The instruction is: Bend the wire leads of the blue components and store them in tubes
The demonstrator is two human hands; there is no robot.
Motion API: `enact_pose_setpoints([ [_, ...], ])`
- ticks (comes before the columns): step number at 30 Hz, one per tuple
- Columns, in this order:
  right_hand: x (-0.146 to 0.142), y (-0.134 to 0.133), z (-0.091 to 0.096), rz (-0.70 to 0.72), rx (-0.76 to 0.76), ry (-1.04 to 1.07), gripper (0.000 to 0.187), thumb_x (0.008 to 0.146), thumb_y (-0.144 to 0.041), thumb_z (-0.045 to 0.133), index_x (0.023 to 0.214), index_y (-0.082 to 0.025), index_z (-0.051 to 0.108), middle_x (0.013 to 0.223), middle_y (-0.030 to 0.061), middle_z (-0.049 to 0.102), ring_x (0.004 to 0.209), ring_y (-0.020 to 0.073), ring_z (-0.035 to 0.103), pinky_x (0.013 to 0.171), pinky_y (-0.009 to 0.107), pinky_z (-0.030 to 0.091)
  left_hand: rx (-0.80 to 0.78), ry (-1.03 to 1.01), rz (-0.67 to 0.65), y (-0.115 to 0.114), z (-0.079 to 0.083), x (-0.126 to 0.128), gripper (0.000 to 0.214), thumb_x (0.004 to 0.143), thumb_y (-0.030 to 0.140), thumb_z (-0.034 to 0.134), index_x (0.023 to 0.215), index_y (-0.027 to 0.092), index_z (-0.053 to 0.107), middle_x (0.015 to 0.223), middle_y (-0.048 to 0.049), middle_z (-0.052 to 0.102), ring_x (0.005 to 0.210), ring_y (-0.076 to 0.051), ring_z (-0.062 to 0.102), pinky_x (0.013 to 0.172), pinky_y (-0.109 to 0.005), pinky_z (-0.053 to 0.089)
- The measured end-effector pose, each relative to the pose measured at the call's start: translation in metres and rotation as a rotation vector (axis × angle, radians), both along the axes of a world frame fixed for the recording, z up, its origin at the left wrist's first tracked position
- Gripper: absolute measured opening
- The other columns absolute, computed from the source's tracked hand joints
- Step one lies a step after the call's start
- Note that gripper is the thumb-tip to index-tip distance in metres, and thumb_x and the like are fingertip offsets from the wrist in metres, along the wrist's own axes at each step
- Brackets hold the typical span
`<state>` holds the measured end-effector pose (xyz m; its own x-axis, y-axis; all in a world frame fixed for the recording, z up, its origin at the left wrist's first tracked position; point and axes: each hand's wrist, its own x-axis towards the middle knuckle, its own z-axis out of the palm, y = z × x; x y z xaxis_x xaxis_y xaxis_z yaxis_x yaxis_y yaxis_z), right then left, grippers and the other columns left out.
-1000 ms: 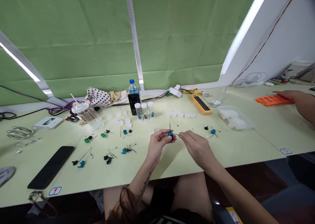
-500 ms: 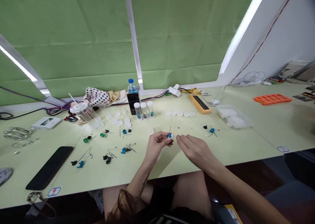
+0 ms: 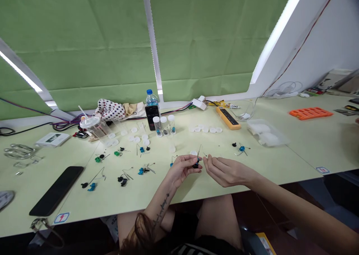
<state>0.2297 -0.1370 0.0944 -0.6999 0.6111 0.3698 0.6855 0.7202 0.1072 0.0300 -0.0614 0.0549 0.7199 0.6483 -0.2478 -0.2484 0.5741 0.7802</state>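
Note:
My left hand (image 3: 181,169) pinches a small dark bead-like part with thin wire leads (image 3: 196,165) just above the pale green table (image 3: 252,169). My right hand (image 3: 224,170) meets it from the right, fingertips pinched at one of the wire leads. Both hands are closed on this part near the table's front edge. A small blue part (image 3: 171,165) lies just left of my left hand. A white cap (image 3: 193,153) sits right behind the hands.
Several small blue, green and black wired parts (image 3: 143,170) lie to the left, others (image 3: 241,149) to the right. Clear vials (image 3: 164,126), white caps (image 3: 205,129), a water bottle (image 3: 152,99), a yellow meter (image 3: 228,118), a black phone (image 3: 57,190) and an orange tray (image 3: 310,113) stand around.
Both hands dropped nearer the table's front edge. The blue part I held now seems to lie left of my left hand, which pinches a dark one. The other person's arm at far right withdrew.

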Motion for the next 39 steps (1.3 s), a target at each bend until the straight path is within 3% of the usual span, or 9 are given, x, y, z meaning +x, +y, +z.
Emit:
enact_pose_setpoints([
  [5, 0.009, 0.000, -0.022, -0.053, 0.045, -0.012, 0.030, 0.093, -0.015, 0.040, 0.117, -0.022, 0.056, 0.103, 0.0086, 0.068, 0.095, 0.0206, 0.064, 0.076, 0.035, 0.055, -0.078, -0.006, 0.020, 0.000, -0.012, 0.011, 0.024, 0.070, 0.022, 0.072, 0.088, 0.008, 0.065, 0.069, -0.0064, 0.065, 0.060, -0.011, 0.063, 0.061, -0.019, 0.053],
  [11, -0.001, -0.011, -0.047, -0.124, 0.207, -0.063, 0.027, 0.090, -0.009, 0.041, 0.107, -0.020, 0.060, 0.095, 0.0090, 0.068, 0.089, 0.0197, 0.063, 0.072, 0.033, 0.053, 0.064, 0.127, -0.033, -0.002, -0.020, 0.019, 0.028, 0.069, 0.035, 0.072, 0.071, 0.008, 0.061, 0.058, -0.0043, 0.062, 0.044, -0.006, 0.054, 0.045, -0.015, 0.043],
  [15, -0.005, -0.016, -0.058, -0.164, 0.116, 0.156, 0.024, 0.091, -0.015, 0.045, 0.111, -0.019, 0.058, 0.095, 0.0096, 0.068, 0.086, 0.0205, 0.064, 0.073, 0.034, 0.051, 0.114, 0.141, -0.036, -0.005, -0.023, 0.021, 0.034, 0.068, 0.040, 0.071, 0.068, 0.009, 0.060, 0.059, -0.0036, 0.060, 0.045, -0.006, 0.053, 0.046, -0.016, 0.041],
  [18, -0.008, -0.016, -0.067, -0.441, -0.143, 0.631, 0.028, 0.094, -0.036, 0.040, 0.110, -0.019, 0.057, 0.086, 0.0081, 0.067, 0.072, 0.0178, 0.063, 0.065, 0.032, 0.051, 0.172, 0.131, 0.089, -0.007, -0.025, 0.026, 0.035, 0.070, 0.044, 0.068, 0.071, 0.010, 0.059, 0.063, -0.0035, 0.060, 0.050, -0.008, 0.054, 0.053, -0.019, 0.045],
  [21, -0.010, -0.012, -0.072, -0.630, -0.683, 1.113, 0.050, 0.092, -0.056, 0.027, 0.082, -0.018, 0.058, 0.060, 0.0027, 0.060, 0.046, 0.0120, 0.052, 0.043, 0.023, 0.039, 0.311, 0.162, 0.205, -0.010, -0.027, 0.032, 0.035, 0.074, 0.046, 0.063, 0.075, 0.012, 0.058, 0.064, -0.0025, 0.060, 0.052, -0.010, 0.055, 0.057, -0.024, 0.048],
  [24, -0.010, -0.007, -0.074, -0.557, -1.204, 1.430, 0.060, 0.085, -0.068, 0.026, 0.061, -0.018, 0.049, 0.043, -0.0032, 0.044, 0.033, 0.0061, 0.030, 0.035, 0.019, 0.018, 0.531, 0.250, 0.285, -0.015, -0.027, 0.035, 0.029, 0.077, 0.044, 0.059, 0.078, 0.015, 0.058, 0.065, -0.0008, 0.059, 0.054, -0.012, 0.058, 0.059, -0.025, 0.047],
  [28, -0.009, -0.002, -0.078, -0.407, -1.450, 1.662, 0.046, 0.082, -0.061, 0.045, 0.064, -0.018, 0.046, 0.043, -0.0098, 0.029, 0.037, 0.0039, 0.012, 0.038, 0.018, 0.011, 0.796, 0.355, 0.299, -0.023, -0.023, 0.034, 0.022, 0.082, 0.039, 0.053, 0.079, 0.018, 0.059, 0.066, -0.0006, 0.060, 0.063, -0.015, 0.060, 0.060, -0.023, 0.044],
  [32, -0.014, -0.001, -0.078, -0.407, -1.304, 1.674, 0.037, 0.082, -0.050, 0.053, 0.066, -0.018, 0.044, 0.049, -0.0092, 0.029, 0.040, 0.0048, 0.015, 0.040, 0.019, 0.014, 0.842, 0.370, 0.290, -0.027, -0.025, 0.032, 0.019, 0.083, 0.037, 0.052, 0.084, 0.019, 0.060, 0.074, -0.0019, 0.062, 0.065, -0.015, 0.060, 0.063, -0.025, 0.045],
  [39, -0.010, -0.013, -0.074, -0.527, -0.244, 0.889, 0.028, 0.092, -0.034, 0.044, 0.077, -0.020, 0.062, 0.068, 0.0031, 0.060, 0.061, 0.0149, 0.054, 0.059, 0.029, 0.044, 0.490, 0.251, 0.148, -0.017, -0.035, 0.033, 0.026, 0.078, 0.040, 0.059, 0.079, 0.015, 0.058, 0.067, -0.0022, 0.060, 0.058, -0.014, 0.061, 0.061, -0.027, 0.050],
])
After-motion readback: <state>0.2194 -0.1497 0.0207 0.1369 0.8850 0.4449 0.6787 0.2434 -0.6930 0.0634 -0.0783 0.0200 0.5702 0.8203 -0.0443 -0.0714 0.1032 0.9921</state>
